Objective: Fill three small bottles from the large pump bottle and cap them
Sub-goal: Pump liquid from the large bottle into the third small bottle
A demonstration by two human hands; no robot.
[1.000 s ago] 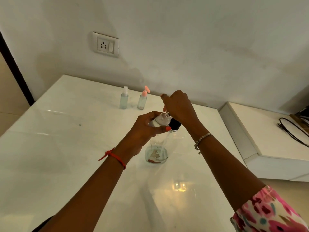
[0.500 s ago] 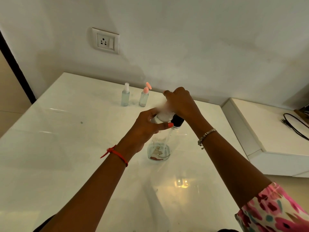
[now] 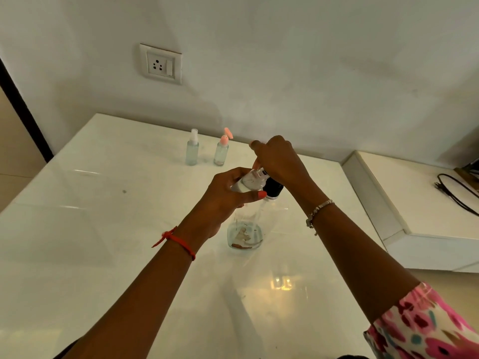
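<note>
My left hand (image 3: 225,195) grips a small clear bottle (image 3: 250,182), tilted, above the table. My right hand (image 3: 280,159) is curled over that bottle's top and pinches the cap at its neck; the cap itself is mostly hidden by my fingers. Just below stands the large clear pump bottle (image 3: 245,234) with a black pump collar (image 3: 273,187) and a little liquid at its bottom. Two other small bottles stand at the back: one with a white spray top (image 3: 192,151), one with a pink pump top (image 3: 221,152).
The white glossy table (image 3: 103,229) meets the wall, which carries a socket plate (image 3: 160,64). To the right is a lower white ledge (image 3: 414,203) with a black cable (image 3: 453,190) on it.
Both hands stay together over the large bottle. My right hand has worked at the small bottle's top, which was blurred half a second ago. The bottle sits slightly more tilted.
</note>
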